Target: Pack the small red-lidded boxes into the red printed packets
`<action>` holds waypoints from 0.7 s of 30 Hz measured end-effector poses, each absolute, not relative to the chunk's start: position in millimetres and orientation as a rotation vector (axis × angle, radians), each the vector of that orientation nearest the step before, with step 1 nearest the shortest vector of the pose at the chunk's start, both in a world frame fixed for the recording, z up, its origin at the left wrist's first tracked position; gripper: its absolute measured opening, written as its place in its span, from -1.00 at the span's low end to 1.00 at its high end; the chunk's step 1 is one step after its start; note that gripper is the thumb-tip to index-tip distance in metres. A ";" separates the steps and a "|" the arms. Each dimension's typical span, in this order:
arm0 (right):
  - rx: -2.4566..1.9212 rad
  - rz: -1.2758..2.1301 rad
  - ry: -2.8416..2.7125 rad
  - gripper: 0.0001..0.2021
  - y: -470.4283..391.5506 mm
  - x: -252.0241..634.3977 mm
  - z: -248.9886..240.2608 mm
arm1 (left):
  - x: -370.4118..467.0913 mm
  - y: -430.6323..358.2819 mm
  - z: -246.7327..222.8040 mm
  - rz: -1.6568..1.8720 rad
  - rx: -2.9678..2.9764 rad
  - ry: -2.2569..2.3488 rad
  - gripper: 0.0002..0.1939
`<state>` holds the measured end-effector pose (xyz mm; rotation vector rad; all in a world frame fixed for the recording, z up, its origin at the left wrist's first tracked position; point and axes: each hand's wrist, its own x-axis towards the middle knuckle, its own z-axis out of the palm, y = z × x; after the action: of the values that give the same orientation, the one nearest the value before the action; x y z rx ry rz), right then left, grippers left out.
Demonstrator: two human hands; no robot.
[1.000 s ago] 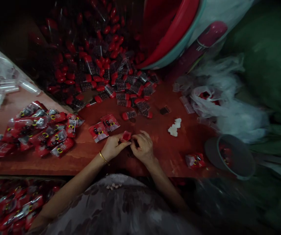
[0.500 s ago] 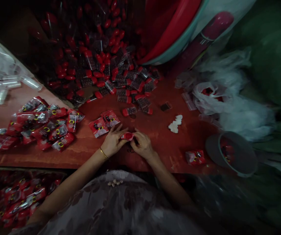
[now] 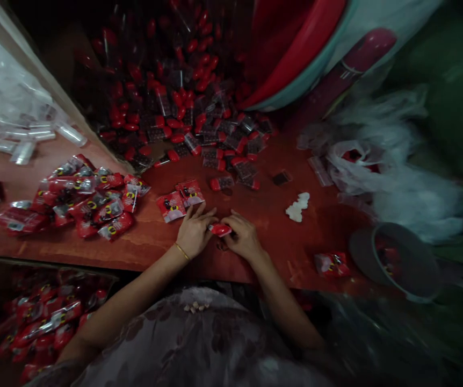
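Note:
Between my hands, just above the table, is a small glossy red piece (image 3: 220,230), rounded, with a pale edge below. My left hand (image 3: 193,235) pinches its left end between thumb and fingers. On its right end are the bent fingers of my right hand (image 3: 243,236); the fingertips are partly hidden. Two red printed cards (image 3: 171,207) lie flat, slightly overlapping, just beyond my left fingertips. Small clear containers with red caps (image 3: 221,183) lie past my hands, spilling from a dark heap of the same kind.
Red wrapped packets (image 3: 90,207) are piled at left, with more in a box (image 3: 50,312) below the table edge. Clear tubes (image 3: 24,152) lie at far left. On the right are a white scrap (image 3: 297,207), plastic bags (image 3: 409,188), a packet (image 3: 332,264) and a grey basin (image 3: 366,252).
The red piece has turned: its open-looking pink-edged end showed before, and its rounded red side shows now. Both hands still hold it. The whole view has shifted slightly left.

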<state>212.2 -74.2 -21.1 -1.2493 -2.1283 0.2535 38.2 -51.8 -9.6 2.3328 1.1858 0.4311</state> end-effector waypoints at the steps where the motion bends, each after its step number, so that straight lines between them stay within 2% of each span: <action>1: -1.245 0.254 -2.118 -0.93 -74.5 212.5 -21.2 | 38.7 -52.2 -10.8 0.437 2.330 1.189 -0.70; 11: -1.226 0.339 -2.100 -0.89 -67.2 216.4 -27.5 | 37.2 -53.7 -14.4 0.473 2.345 1.169 -0.66; 15: -1.298 0.315 -2.014 -0.95 -68.5 209.6 -23.1 | 32.5 -59.7 -10.0 0.502 2.308 1.033 -0.66; 18: -1.405 0.306 -1.883 -0.88 -67.4 206.8 -20.7 | 10.6 -64.6 2.1 0.551 2.272 0.898 -0.65; 21: -1.405 0.351 -1.813 -0.87 -64.3 207.4 -20.7 | -47.2 -57.4 16.9 0.803 2.312 1.226 -0.61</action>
<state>207.4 -64.3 -20.7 -1.4050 -1.8133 0.3511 -47.2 -57.4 16.9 2.3122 1.2259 0.8031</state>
